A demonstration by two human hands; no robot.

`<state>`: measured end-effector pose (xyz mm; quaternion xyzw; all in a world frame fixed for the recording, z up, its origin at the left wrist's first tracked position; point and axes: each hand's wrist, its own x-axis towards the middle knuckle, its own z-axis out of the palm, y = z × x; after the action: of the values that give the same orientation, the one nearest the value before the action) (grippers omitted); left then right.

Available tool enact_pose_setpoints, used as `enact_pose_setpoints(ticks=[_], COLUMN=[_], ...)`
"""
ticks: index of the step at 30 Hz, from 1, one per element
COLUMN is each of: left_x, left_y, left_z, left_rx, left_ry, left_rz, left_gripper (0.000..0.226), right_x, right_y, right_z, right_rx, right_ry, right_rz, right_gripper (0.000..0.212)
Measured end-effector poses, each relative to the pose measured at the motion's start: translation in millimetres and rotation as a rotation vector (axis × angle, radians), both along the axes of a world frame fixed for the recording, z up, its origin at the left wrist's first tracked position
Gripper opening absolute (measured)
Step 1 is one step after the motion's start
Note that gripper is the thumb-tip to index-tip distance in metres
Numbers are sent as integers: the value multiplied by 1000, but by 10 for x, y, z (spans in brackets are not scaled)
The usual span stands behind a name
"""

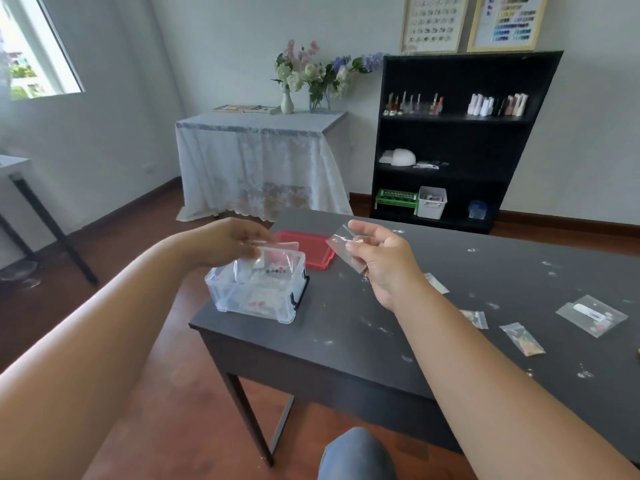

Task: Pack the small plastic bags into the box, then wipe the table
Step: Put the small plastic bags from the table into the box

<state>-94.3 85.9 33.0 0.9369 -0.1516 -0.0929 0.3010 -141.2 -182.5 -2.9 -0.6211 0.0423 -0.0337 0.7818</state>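
The right hand [381,261] pinches one small clear plastic bag [341,251] between the thumb and the fingertips, holding it in the air above the desk [398,341], a little to the right of the box [256,289]. The left hand [228,242] is over the open top of the clear box, and its fingers pinch another small bag [258,263] at the box's mouth. The box stands near the left corner of the desk, just in front of a red tray [304,247].

More bags lie well apart on the right part of the desk: a bigger clear bag [591,315], a coloured one [523,339] and another [476,318] near the right forearm. Small white scraps [585,372] are scattered over the dark surface.

The bags look very light, thin and soft, and the film is probably slippery. I judge that a pinch on the edge or corner is enough, without squeezing the contents. A bag lying flat may be hard to lift; sliding a fingertip under one corner should help. The box looks light too, so it may shift if it is pushed.
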Motion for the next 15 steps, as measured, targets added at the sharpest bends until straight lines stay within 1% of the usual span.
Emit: enact_pose_setpoints(ticks=[3,7,11,13,15], left_x=[-11,-58,-146,-176,-205], left_y=[21,67,-45,-82,-37], left_z=[-87,-145,-204,-238,-274], left_rx=[53,84,322,368,383], left_ry=[-45,-3,-72,-99,-199], left_rz=[18,39,21,30,75], left_gripper=[35,40,45,40,30], right_x=[52,110,173,196,224], right_y=[200,428,630,719,786], right_z=[56,100,96,84,70], right_rx=[-108,-180,-403,-530,-613], right_ry=[-17,-43,-101,-149,-180], right_rz=[30,127,130,101,78], right_gripper=[42,44,35,28,23])
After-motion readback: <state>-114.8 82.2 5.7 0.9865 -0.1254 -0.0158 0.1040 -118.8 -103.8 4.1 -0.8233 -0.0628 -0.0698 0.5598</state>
